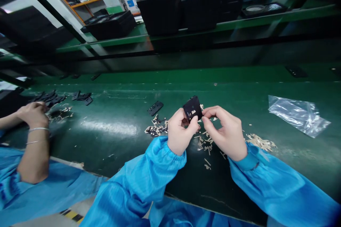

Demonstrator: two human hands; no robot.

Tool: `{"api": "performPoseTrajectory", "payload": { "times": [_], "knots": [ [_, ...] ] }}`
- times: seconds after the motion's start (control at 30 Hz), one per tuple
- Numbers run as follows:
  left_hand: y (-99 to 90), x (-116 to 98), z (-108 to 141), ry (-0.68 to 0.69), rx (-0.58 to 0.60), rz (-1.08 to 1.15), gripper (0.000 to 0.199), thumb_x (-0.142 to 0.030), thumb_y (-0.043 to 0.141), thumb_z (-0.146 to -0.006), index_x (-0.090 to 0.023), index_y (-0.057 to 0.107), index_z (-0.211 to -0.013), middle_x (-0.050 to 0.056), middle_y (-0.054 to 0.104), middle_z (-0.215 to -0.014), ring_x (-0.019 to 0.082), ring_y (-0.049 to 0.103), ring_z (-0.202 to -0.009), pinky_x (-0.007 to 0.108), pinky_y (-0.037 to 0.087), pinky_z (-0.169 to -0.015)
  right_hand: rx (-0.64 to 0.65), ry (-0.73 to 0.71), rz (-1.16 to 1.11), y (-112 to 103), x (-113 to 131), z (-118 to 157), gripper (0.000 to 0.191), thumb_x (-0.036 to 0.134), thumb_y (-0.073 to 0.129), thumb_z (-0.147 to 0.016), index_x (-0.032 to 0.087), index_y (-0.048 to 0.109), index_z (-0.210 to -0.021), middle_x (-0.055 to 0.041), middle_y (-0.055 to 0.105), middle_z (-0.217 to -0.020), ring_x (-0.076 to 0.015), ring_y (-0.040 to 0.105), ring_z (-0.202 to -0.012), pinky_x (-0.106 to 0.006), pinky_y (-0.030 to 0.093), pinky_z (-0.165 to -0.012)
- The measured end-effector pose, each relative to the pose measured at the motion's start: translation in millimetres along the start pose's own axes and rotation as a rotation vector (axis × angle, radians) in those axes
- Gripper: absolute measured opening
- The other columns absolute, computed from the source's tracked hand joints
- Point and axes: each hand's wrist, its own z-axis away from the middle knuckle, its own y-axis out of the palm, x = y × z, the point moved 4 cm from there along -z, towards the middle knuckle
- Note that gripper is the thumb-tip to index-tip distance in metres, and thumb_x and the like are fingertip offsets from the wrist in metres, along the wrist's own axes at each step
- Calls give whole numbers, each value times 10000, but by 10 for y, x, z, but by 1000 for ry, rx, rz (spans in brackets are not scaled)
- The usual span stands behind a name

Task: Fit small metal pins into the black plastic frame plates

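My left hand (181, 131) grips a small flat black plastic part (192, 107) by its lower edge, thumb on its face. A pale metallic piece shows on that face near the thumb. My right hand (225, 131) is closed in a pinch at the part's right edge; whatever sits between its fingertips is too small to make out. Below my hands lie scattered small tan pieces (206, 143). Left of my left hand is a pile of small black and tan pieces (156, 127), with another black part (155, 108) flat behind it.
A clear plastic bag (298, 113) lies at right, with a tan heap (261, 142) nearer my sleeve. At left, a co-worker's hand (33, 113) is beside several black parts (50, 97). Black bins (161, 10) stand on a raised shelf behind; other people's hands are beyond.
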Motion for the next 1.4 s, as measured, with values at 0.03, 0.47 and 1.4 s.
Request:
{"api": "performPoseTrajectory", "payload": {
  "times": [0.03, 0.47, 1.4],
  "knots": [
    [-7, 15, 3, 12, -2, -17, 78, -244, 586, -754, -177, 560, -725, -29, 548, -611, 86, 587, -490, 180, 494, -468, 8, 49, -45, 3, -21, -7, 97, 145, 504, -807, 205, 488, -733, -24, 597, -794, -150, 576, -740, -277, 456, -673],
    [-11, -42, 21, 36, 16, -3, 60, -223, 582, -758, -165, 573, -771, -11, 587, -661, 74, 586, -468, 167, 489, -453, 105, 377, -566, 75, -212, -4, 83, 232, 576, -778, 185, 545, -717, -11, 579, -767, -143, 549, -725, -274, 449, -659],
    [-14, -139, -1, 31, 76, 26, 127, -235, 581, -751, -145, 505, -702, -29, 556, -585, 62, 573, -430, 130, 468, -406, 182, 321, -415, 8, -90, -41, 73, 203, 537, -793, 177, 513, -729, -1, 543, -736, -121, 515, -685, -246, 420, -637]
  ]
}}
